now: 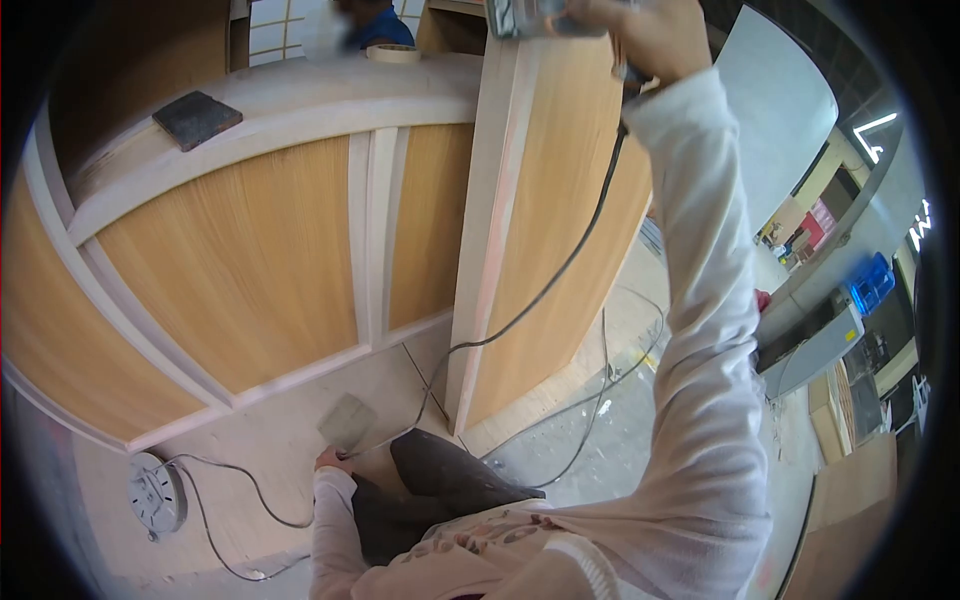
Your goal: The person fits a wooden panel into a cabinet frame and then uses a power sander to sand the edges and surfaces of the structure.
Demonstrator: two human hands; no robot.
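Note:
At the top of the view my right hand is closed around the handle of an electric sander, which lies against the upper edge of a wood-veneer panel with pale edging. From the tool a black power cord hangs down across the panel and runs to my left hand. That hand is low, near my knees, with its fingers closed around the cord. Just beyond its fingers shows a blurred greyish square pad.
A curved wood-panelled counter stands at left, with a dark square block and a tape roll on top. Behind it is a person. A round cable reel and loose cord lie on the floor. Cardboard leans at right.

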